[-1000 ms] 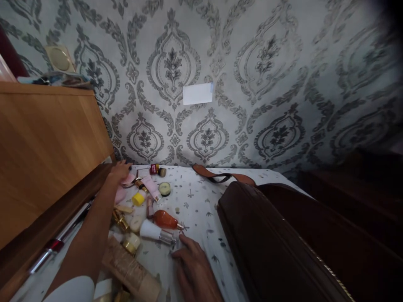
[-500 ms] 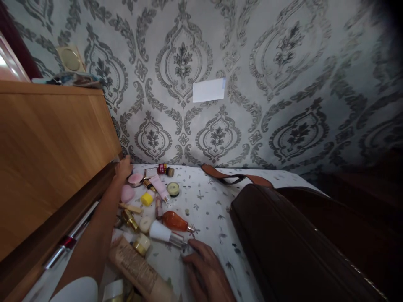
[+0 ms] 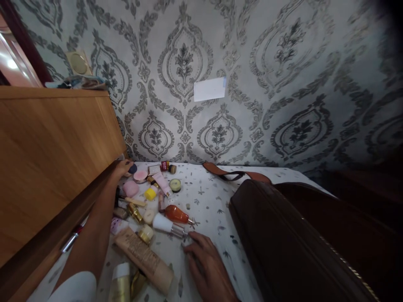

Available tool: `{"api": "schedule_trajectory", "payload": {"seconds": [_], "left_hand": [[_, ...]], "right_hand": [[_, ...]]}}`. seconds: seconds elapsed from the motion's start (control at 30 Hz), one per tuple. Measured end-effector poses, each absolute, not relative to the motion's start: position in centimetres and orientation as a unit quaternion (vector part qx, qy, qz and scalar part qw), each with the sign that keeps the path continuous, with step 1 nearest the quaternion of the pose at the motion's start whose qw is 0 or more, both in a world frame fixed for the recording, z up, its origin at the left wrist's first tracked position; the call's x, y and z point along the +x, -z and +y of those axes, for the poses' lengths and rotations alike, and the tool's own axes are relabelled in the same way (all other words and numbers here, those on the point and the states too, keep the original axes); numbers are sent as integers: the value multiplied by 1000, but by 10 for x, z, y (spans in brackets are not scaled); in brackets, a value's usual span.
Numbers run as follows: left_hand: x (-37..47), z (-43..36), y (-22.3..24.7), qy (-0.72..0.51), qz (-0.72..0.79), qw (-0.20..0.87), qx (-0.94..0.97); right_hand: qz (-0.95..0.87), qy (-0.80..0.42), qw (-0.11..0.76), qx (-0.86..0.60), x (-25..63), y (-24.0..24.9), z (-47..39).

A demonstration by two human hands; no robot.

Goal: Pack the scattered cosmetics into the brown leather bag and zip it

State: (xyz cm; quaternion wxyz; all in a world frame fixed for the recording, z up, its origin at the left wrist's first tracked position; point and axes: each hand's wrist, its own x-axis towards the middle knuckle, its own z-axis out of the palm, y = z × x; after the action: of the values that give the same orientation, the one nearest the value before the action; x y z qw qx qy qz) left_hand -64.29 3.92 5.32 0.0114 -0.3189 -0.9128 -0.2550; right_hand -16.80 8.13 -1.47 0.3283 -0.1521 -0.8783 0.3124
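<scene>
At the far left corner, my left hand (image 3: 122, 169) has its fingers closed on a small dark round item (image 3: 132, 168), whose kind I cannot make out. Just beside it lie a pink round compact (image 3: 140, 176) and a pink rounded item (image 3: 130, 188). My right hand (image 3: 209, 262) rests on the patterned white cloth with fingers apart, holding nothing. Its fingertips are close to the silver cap of a white bottle (image 3: 163, 223). Beyond that bottle lies an orange bottle (image 3: 176, 214). A large beige tube (image 3: 145, 260) is left of my right hand.
Several cosmetics, including a pink tube (image 3: 163, 184), a yellow-capped item (image 3: 150, 193) and a green-topped jar (image 3: 175, 185), lie on the cloth (image 3: 201, 201). A dark brown bag (image 3: 292, 243) stands right, its strap (image 3: 220, 170) behind. A wooden cabinet (image 3: 59, 147) borders the left.
My left hand has drawn slightly back from the far corner, and the dark round item now shows at its fingers. My right hand has hardly moved. The view has shifted slightly.
</scene>
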Motion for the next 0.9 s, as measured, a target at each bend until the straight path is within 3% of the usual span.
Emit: {"api": "schedule_trajectory", "payload": {"seconds": [0.33,0.5,0.7,0.9], "left_hand": [[-619,39,-65,180,-948,85,-250],[-587,82,-68,158,-913,135,-350],[-551,158,-42,132,-854,76,-498],[-547,178,-25,140,-825,22,-547]], "right_hand": [[-884,-272,358,-129,-168,13,79],[-882,-278,358,-129,-170,13,78],[-883,-286,345,-140,-169,11,78],[-877,-275,372,-130,-168,17,77]]}}
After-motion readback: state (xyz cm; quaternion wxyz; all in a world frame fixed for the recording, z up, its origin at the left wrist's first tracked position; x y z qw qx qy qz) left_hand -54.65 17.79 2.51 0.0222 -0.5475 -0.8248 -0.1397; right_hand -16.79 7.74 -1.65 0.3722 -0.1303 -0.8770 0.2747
